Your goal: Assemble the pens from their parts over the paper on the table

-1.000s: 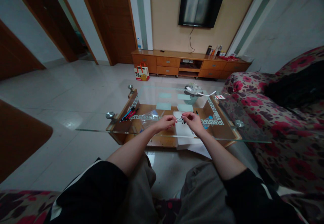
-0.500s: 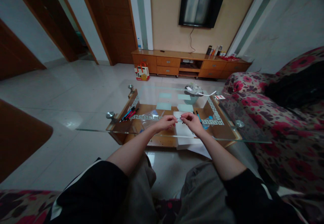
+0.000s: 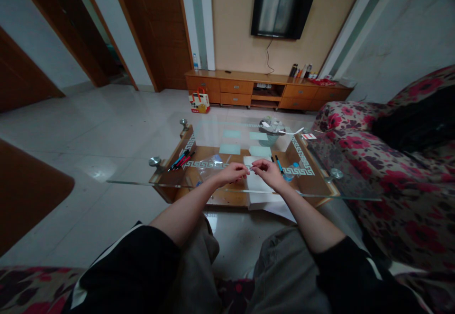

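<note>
The left hand (image 3: 232, 172) and right hand (image 3: 270, 172) meet over the near edge of the glass table (image 3: 142, 174), fingertips almost touching. Between them is a small pale piece (image 3: 250, 167), too small to identify; both hands pinch it, the left from the left end and the right from the right end, each with thumb and forefinger closed on it and the other fingers curled in. It hangs just above the glass, over a white sheet (image 3: 261, 181) that lies under the right hand.

Just beyond the right hand, two pens (image 3: 278, 163) lie on the table, one dark and one blue, pointing away from the person. A blue item (image 3: 290, 175) lies just right of them, near the patterned border. To the left of the left hand is a crumpled clear wrapper (image 3: 213, 161), and further left a bundle of pens (image 3: 180, 159), red, blue and black, lies aslant near the table's corner. At the far side stands a basket (image 3: 270, 131) full of pale scraps, with a red-and-white card (image 3: 308, 136) to its right.

A floral sofa (image 3: 391, 176) runs along the right. Further off are a low wooden cabinet (image 3: 266, 89), a shopping bag (image 3: 199, 101) in front of it, and a TV (image 3: 282, 11) on the wall.
</note>
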Available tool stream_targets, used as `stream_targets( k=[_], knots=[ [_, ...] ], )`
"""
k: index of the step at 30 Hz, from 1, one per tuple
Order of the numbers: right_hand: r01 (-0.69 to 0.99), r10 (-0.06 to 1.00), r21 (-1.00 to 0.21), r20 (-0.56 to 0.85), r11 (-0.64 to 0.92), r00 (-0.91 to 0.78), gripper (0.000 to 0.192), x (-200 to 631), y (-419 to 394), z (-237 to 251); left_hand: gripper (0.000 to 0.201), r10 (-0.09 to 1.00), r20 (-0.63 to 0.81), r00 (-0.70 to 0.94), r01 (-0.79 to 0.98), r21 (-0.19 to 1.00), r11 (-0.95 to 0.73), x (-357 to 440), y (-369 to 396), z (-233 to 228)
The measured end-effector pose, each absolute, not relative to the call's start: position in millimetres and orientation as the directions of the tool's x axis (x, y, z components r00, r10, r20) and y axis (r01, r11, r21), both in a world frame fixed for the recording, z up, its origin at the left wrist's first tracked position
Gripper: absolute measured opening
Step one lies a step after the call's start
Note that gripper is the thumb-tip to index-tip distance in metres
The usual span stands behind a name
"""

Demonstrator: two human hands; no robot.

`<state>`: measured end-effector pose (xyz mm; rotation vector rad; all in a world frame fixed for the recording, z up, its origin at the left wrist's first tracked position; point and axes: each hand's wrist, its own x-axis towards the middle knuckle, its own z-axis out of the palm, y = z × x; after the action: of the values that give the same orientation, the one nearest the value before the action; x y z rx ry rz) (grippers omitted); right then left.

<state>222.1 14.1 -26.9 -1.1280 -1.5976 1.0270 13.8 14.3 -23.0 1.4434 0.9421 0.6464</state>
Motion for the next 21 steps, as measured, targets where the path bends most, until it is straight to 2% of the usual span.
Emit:
stream_targets(
  k=[7, 14, 21],
  knots=[
    [0.173, 0.963, -0.963, 0.170, 0.208, -0.208, 0.040, 220.3, 12.1, -25.9, 0.028, 0.853, -0.116, 0.510, 0.137, 0.989, 0.053, 13.6, 16.2, -25.5],
    [0.195, 0.964, -0.961, 0.150, 0.194, -0.219, 0.043, 219.5, 9.0, -21.6, 0.040, 0.834, 0.011, 0.552, 0.075, 0.995, -0.062, 13.4, 12.3, -19.1],
    [0.248, 0.959, -0.942, 0.171, 0.226, -0.224, 0.043, 220.9, 8.8, -25.8, 0.046, 0.858, 0.037, 0.512, 0.120, 0.986, -0.113, 14.6, 14.3, -20.1]
  ],
)
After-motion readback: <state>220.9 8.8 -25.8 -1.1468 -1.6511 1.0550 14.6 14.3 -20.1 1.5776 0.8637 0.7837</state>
